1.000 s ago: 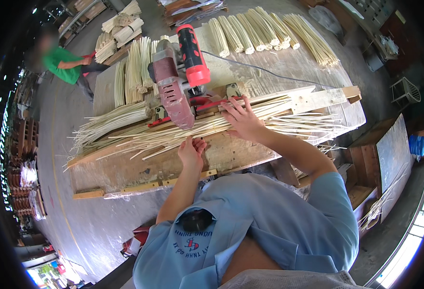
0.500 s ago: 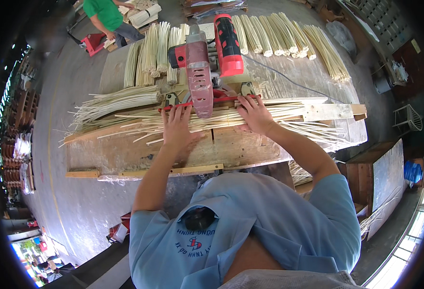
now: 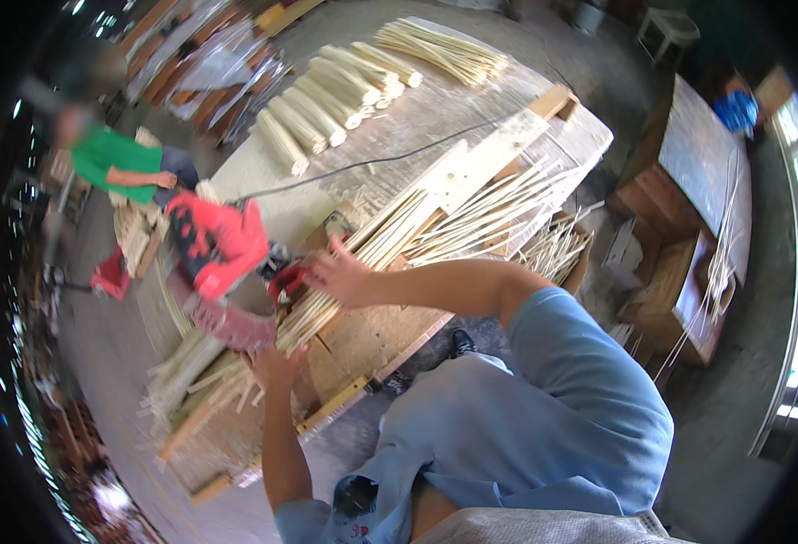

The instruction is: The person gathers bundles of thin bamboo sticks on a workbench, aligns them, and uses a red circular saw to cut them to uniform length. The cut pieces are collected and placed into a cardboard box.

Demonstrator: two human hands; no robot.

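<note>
A wide wooden tabletop (image 3: 376,344) fills the middle of the scene, running from the near left to the far right. To its right stands a wooden cabinet (image 3: 639,199) with long thin strips lying over its side. On the far left, beyond the tabletop, is a co-worker in a green shirt (image 3: 131,163). The loose pale sticks (image 3: 417,213) lie lengthwise across the tabletop, passing by the saw and fanning out to the right. A pale flat board (image 3: 490,161) lies along the far side of their right part. The power saw (image 3: 222,245), red and black with a dusty guard, stands on the left part of the tabletop, blurred. On the far side, tied-looking bundles (image 3: 335,95) of sticks lie side by side. The right hand (image 3: 340,275) is over the sticks, just right of the saw, its fingers spread wide. The left hand (image 3: 277,367) is at the near side of the sticks, next to the guard; its fingers are blurred, so I cannot tell whether they grip anything. A thin dark cable (image 3: 372,163) crosses the tabletop between the bundles and the board.
</note>
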